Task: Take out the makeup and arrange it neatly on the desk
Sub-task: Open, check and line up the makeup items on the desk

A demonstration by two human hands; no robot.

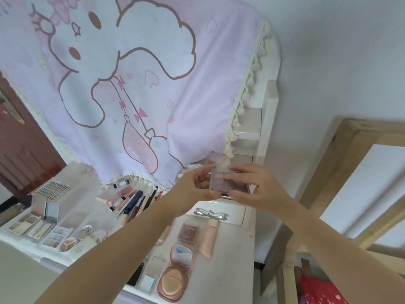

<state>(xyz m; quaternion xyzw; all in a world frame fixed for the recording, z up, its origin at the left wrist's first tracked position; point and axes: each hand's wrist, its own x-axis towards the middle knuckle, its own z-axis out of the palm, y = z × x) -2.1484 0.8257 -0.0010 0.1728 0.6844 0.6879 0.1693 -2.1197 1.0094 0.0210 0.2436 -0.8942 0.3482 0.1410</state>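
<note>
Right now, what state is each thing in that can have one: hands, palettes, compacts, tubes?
Left hand: pinches the eyeshadow palette's left edge.
Right hand: grips its right side.
Eyeshadow palette: closed, held above the desk.
Pink cushion compact: open, mirror up, lying on the desk.
Small brown palette: closed, flat.
Pink tube: lying flat, capped.
Glasses: folded, lying flat.

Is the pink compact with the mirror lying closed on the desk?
No, the pink compact lies open on the desk, with its mirror lid turned up and the puff showing in the lower half.
</note>
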